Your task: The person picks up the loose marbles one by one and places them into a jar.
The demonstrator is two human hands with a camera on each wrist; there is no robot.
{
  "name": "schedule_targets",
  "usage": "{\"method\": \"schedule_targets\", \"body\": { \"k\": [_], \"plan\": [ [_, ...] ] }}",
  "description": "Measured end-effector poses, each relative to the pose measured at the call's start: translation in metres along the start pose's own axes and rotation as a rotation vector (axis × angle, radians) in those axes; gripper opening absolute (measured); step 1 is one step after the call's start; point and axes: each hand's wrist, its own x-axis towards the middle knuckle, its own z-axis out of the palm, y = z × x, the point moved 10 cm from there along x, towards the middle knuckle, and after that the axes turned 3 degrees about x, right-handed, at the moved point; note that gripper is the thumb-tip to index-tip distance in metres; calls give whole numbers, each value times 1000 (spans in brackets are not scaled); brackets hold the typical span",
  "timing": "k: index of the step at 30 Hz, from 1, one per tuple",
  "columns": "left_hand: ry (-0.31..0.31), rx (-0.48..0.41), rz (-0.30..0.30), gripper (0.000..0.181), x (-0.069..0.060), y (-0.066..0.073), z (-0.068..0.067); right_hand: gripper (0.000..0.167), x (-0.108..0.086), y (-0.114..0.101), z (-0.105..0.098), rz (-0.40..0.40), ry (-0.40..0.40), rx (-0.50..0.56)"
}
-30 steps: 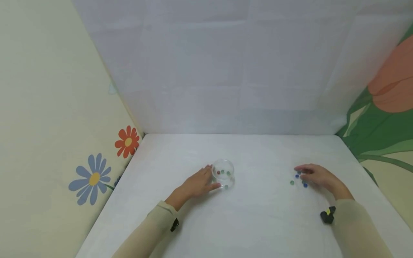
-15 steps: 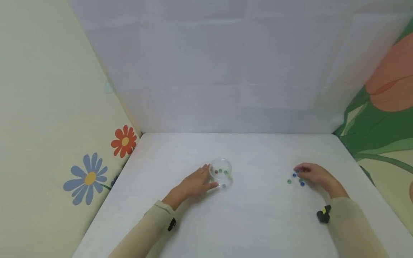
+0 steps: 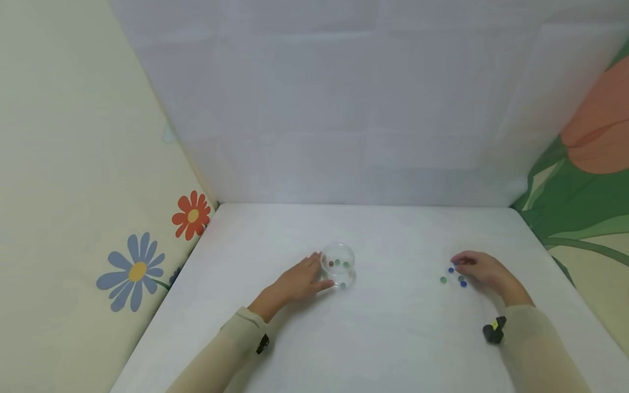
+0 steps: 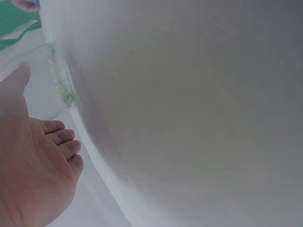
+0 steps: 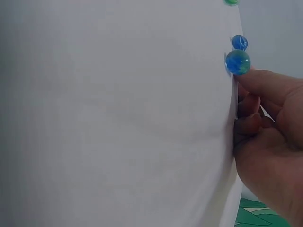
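Observation:
A clear cup (image 3: 338, 244) with several marbles in it, green and reddish, stands on the white table in the head view. My left hand (image 3: 298, 281) rests against its left side, fingers fairly straight and the thumb reaching across the front. In the left wrist view the thumb of the left hand (image 4: 35, 165) overlaps the clear wall. Off to the right, my right hand (image 3: 484, 270) pinches a blue marble (image 3: 456, 263) at its fingertips, low over the table. Beside it lie a green marble (image 3: 443, 280), a blue marble (image 3: 451, 270) and a blue-green marble (image 3: 461, 278).
Another blue marble (image 3: 463, 284) lies nearest the right wrist. A white cloth-like backdrop (image 3: 363, 109) rises behind the white table (image 3: 388, 338). Walls with painted flowers flank both sides. Small black devices are on both wrists, the right one (image 3: 494, 331) showing yellow.
The right hand's fingertips have drawn together on the blue marble. The left hand and the cup stay in place. The head view shifts slightly.

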Motion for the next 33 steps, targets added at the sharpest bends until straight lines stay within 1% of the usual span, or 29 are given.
{"method": "schedule_targets", "body": {
  "k": [3,7,10,14,18,26,31,33],
  "plan": [
    [-2,1,0,96,0,1,-1,39,0,1,0,3,1,20],
    [-4,-29,-1,95,-2,0,-2,40,0,0,2,-5,-4,37],
    [-11,-34,1,96,-4,0,-1,43,-1,-1,3,-12,-10,59],
    [-6,-25,15,98,-2,0,-1,46,-5,-2,2,-8,-6,83],
    [0,-38,21,97,-1,2,-3,47,-7,-4,1,8,-2,102],
    [-18,-39,14,95,-3,2,4,49,-10,1,6,36,0,127],
    [-3,2,24,95,0,2,2,51,-10,-3,0,22,35,158],
    [-2,4,22,95,1,1,1,51,-9,-4,-1,34,65,163]
  ]
}}
